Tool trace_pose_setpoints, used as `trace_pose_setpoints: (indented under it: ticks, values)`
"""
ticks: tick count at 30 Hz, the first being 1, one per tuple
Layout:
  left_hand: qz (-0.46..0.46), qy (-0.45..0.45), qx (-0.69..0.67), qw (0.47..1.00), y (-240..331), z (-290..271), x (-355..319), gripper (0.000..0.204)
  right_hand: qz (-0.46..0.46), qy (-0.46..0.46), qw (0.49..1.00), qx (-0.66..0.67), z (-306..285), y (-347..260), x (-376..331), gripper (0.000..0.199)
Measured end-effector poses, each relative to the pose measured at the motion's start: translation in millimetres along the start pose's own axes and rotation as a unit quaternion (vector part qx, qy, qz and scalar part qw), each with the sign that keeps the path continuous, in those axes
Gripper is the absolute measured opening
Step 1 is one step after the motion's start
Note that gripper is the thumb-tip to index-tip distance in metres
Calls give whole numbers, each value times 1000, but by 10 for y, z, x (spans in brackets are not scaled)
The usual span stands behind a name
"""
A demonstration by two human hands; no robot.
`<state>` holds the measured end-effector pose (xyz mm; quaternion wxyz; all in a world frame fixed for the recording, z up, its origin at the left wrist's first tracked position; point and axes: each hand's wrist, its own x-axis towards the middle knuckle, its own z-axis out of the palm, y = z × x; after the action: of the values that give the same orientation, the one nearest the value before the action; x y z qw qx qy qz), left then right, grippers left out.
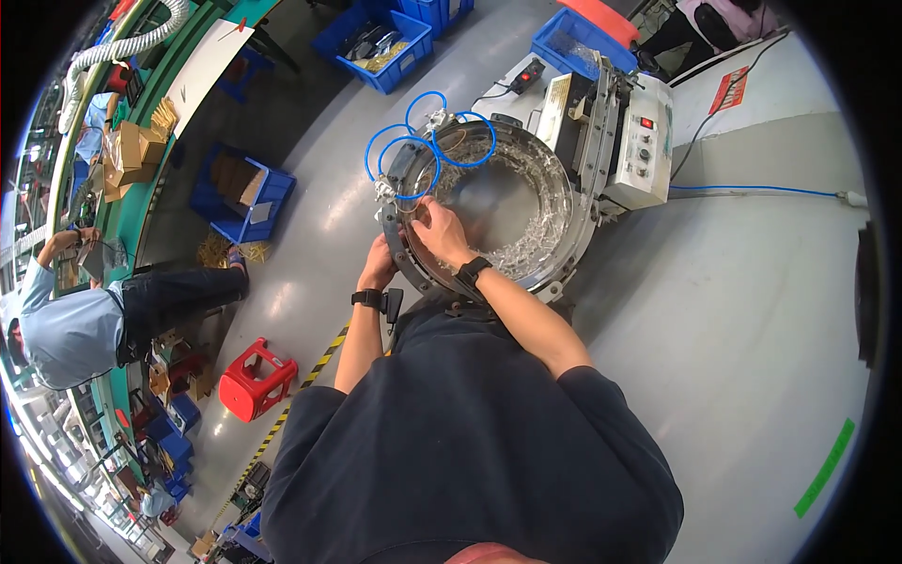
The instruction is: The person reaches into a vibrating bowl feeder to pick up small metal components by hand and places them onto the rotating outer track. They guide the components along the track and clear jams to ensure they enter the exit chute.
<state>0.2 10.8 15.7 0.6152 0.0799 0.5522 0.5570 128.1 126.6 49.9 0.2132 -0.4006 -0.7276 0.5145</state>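
In front of me stands a round metal bowl feeder (575, 211), a ring of small clear pieces (526, 252) lying inside it around a bare, shiny middle. My right hand (442, 233) reaches over the near left rim, its fingers bent together at the inner wall; whatever they pinch is too small to make out. Outside the same rim, my left hand (379, 263) is close against the dark curved edge, and its fingertips are hidden there. Looped blue air tubes (368, 155) rise just beyond both hands, joined to small metal fittings (384, 191) on the rim.
A white control box (644, 141) with a red switch adjoins the feeder's right side. Blue crates (383, 66) sit on the floor beyond. At left, a co-worker (75, 324) works along a green bench (141, 211). A red stool (252, 383) stands near yellow-black floor tape (282, 420).
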Motion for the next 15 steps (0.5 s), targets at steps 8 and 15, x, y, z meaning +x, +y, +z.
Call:
trace_pose_setpoints:
  ticks: [8, 15]
  values:
    - [24, 49, -87, 995, -19, 44, 100, 19, -30, -11, 999, 1, -17, -29, 32, 25]
    - [22, 19, -71, 997, -47, 25, 49, 19, -9, 9, 999, -37, -19, 43, -15, 23]
